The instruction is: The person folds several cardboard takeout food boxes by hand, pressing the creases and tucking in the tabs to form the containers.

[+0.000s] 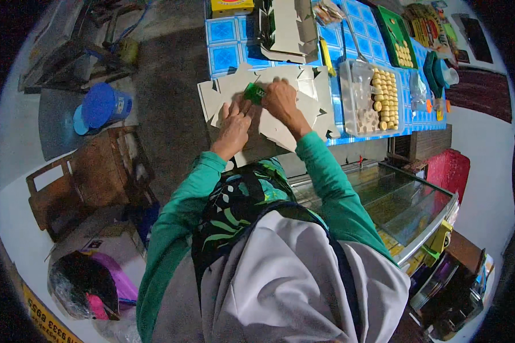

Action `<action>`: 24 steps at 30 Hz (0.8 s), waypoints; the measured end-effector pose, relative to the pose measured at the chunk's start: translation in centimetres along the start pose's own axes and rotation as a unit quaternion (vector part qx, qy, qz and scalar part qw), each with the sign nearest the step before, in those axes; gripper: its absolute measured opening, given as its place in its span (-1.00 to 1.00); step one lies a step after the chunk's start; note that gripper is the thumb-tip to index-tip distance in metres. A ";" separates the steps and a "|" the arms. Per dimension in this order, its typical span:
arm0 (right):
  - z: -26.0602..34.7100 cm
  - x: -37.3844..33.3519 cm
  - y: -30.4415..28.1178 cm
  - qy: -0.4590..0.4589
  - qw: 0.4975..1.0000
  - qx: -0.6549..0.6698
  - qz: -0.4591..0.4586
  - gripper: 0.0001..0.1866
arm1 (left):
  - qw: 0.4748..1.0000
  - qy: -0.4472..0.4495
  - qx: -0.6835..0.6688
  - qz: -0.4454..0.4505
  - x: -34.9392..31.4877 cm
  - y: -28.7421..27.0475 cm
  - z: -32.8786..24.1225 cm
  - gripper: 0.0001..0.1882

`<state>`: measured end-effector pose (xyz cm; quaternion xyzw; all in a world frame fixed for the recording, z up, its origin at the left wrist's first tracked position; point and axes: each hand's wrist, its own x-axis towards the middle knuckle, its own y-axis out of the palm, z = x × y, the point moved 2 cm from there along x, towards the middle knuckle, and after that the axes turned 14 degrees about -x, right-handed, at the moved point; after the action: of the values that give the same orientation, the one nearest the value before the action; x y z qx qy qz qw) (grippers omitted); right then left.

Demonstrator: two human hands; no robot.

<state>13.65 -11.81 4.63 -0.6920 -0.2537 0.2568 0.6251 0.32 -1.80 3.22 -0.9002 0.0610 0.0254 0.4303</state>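
Note:
A flattened white cardboard box [315, 88] with cut flaps lies on the table in front of me. On it is a small green label [253, 93], between my two hands. My left hand [233, 130] rests on the cardboard with its fingers stretched out, the tips close to the label's lower left edge. My right hand [281, 103] is closed, knuckles up, against the label's right side. Whatever its fingers pinch is hidden beneath them.
White cardboard boxes [289, 28] stand behind on the blue tiled-pattern tablecloth [222, 31]. To the right sit a clear plastic container [357, 106] holding rows of small round pastries [386, 97] and a green tray [388, 26]. A glass showcase [383, 194] is below right.

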 end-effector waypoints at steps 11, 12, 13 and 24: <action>1.1 3.9 2.9 -0.029 0.938 0.249 -0.238 -0.83 | 1.000 -0.008 -0.022 0.007 0.3 0.3 -0.1 -0.39; 1.6 3.4 2.8 -0.030 0.938 0.250 -0.237 -0.83 | 1.000 -0.004 -0.026 -0.002 0.2 0.3 -0.1 -0.41; 2.4 2.4 2.6 -0.069 0.951 0.203 -0.223 -0.83 | 0.997 -0.039 -0.019 0.063 0.3 0.1 -0.1 -0.49; 4.6 0.2 2.6 -0.161 0.969 0.055 -0.180 -0.46 | 0.998 -0.002 -0.056 -0.031 -0.3 2.8 1.6 -0.85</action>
<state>10.81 -8.50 1.60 -0.5490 -0.4573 0.2617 0.6488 -0.30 -2.32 0.09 -0.9244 0.0301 0.0173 0.3799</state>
